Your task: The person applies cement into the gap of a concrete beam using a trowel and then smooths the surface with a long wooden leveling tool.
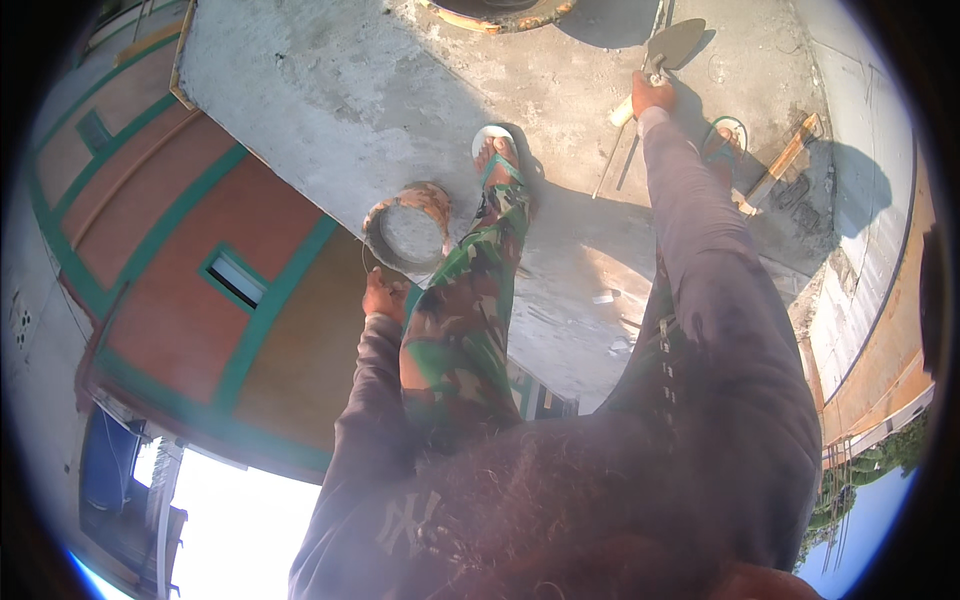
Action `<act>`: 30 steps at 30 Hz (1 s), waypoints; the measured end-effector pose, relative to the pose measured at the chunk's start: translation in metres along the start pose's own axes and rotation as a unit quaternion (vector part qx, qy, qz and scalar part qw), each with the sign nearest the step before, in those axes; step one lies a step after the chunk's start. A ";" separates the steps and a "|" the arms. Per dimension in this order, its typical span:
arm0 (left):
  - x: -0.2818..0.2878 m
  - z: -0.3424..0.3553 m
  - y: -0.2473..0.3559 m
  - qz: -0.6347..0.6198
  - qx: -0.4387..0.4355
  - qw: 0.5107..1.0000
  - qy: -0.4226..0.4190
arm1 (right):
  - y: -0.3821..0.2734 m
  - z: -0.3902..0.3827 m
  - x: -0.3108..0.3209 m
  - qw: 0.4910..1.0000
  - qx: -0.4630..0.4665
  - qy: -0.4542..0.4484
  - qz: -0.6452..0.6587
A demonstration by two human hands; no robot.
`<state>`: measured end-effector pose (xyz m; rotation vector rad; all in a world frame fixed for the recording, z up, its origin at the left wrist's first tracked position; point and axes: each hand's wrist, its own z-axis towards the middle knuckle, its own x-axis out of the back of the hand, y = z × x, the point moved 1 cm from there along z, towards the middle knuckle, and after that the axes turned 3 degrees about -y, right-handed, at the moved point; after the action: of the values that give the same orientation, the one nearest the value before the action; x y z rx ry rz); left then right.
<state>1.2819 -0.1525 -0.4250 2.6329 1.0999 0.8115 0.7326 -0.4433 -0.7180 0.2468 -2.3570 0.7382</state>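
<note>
My right hand (655, 92) reaches far forward, closed around a pointing trowel. The trowel's grey blade (677, 42) extends past the hand over the concrete, and a pale handle end shows at its left. Low on the left, my left hand (385, 295) has its fingers curled at the thin wire handle of a mortar-crusted bucket (437, 205). The bucket stands beside my left leg, with its round mouth up and a grey inside.
A thin rod (606, 165) lies on the concrete slab (330, 110) near the trowel. A wooden piece (785, 160) rests by my right foot. Another round container (500, 18) stands at the far edge. The slab's edge drops off on the left toward a terracotta-and-green wall (190, 230).
</note>
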 end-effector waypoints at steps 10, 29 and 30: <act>0.016 -0.018 0.040 0.026 0.052 0.994 -0.095 | -0.101 -0.149 0.231 0.996 -0.045 0.069 -0.015; -0.225 -0.309 0.126 0.470 -0.591 0.535 -0.379 | 0.304 -0.752 0.505 0.898 -0.426 0.090 0.060; -0.246 -0.328 0.122 0.470 -0.626 0.487 -0.388 | 0.317 -0.769 0.495 0.885 -0.450 0.088 0.079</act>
<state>1.0346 -0.4273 -0.2100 1.5115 -1.0158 0.1436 0.6455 0.2598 -0.0586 -0.4036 -2.2936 -0.3079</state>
